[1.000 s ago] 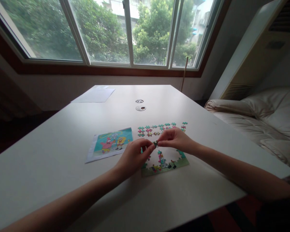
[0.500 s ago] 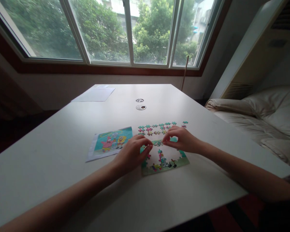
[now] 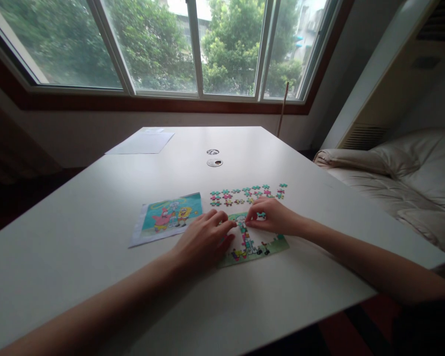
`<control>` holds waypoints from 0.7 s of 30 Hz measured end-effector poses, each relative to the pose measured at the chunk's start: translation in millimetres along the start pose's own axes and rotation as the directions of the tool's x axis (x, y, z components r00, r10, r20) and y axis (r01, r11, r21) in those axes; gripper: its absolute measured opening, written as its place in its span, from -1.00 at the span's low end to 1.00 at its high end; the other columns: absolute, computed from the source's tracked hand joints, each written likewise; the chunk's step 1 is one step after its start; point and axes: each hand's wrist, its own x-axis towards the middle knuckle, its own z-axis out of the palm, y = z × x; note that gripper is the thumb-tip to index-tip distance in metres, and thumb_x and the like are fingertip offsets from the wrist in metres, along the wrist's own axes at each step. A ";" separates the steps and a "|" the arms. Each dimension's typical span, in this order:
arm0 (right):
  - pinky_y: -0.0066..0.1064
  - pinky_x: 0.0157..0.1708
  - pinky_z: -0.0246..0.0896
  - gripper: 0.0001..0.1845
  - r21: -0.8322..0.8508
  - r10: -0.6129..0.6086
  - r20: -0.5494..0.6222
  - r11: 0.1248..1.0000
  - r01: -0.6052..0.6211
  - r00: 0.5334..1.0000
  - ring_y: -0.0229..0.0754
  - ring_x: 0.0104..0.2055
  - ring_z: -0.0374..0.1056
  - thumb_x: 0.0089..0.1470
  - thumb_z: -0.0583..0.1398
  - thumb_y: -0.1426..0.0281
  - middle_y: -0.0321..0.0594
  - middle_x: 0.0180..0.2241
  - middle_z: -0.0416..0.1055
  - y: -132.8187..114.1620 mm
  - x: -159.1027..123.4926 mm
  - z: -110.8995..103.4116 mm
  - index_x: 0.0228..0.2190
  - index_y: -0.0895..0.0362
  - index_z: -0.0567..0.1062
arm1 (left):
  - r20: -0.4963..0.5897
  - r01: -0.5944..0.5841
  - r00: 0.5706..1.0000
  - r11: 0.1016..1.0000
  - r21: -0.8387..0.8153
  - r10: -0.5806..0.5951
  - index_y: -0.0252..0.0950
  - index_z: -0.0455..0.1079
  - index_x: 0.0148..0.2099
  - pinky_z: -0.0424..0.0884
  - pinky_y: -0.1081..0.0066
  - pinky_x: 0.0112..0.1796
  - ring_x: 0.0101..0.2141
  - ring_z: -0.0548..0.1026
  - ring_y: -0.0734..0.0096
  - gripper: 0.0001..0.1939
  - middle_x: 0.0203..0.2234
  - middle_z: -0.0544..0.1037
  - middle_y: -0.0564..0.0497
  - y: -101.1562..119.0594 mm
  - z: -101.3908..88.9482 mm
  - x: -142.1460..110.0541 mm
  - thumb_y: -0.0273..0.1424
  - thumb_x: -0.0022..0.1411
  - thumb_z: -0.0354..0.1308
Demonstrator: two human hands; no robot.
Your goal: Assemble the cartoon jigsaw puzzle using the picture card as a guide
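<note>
A partly filled jigsaw puzzle lies on the white table, its border and a middle column of pieces in place. My left hand rests over its left side, thumb and index finger apart, fingertips near the column's top. My right hand is over the upper right part, thumb and index pinched on a puzzle piece at the column's top, partly hidden by the fingertips. Several loose pieces lie in rows beyond the puzzle. Left of it lies a reference picture of cartoon characters.
The white table stretches toward a window. White paper sheets lie at its far left, and two round inserts sit in the middle of its far half. A pale sofa stands to the right.
My left thumb and index finger have parted and moved slightly down. My right fingertips have shifted a little left and down. The middle column now joins the piece at its top.
</note>
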 end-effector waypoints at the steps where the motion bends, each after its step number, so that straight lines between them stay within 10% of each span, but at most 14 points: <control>1: -0.40 -0.28 0.17 -0.93 -0.002 0.002 0.000 1.000 -0.002 1.000 -0.25 -0.41 0.31 -0.04 0.22 0.43 -0.24 -0.49 0.45 -0.5 0.3 0.3 -0.49 0.13 0.53 | 0.004 -0.002 1.000 1.000 0.007 0.002 -0.28 0.36 -0.07 0.33 0.21 -0.24 -0.24 0.32 0.22 -0.77 -0.28 0.40 -0.09 0.1 -0.3 0.2 -0.43 0.26 -0.03; 21: -0.40 -0.27 0.15 -0.89 -0.142 -0.084 -0.005 0.986 0.082 0.996 -0.24 -0.37 0.29 0.03 0.17 0.43 -0.21 -0.47 0.41 -0.4 -1.8 0.9 -0.44 0.14 0.53 | 0.006 -0.009 1.000 1.000 0.006 0.009 -0.20 0.37 -0.05 0.34 0.24 -0.27 -0.28 0.33 0.25 -0.75 -0.30 0.37 -0.07 0.0 4.1 1.8 -0.39 0.28 -0.04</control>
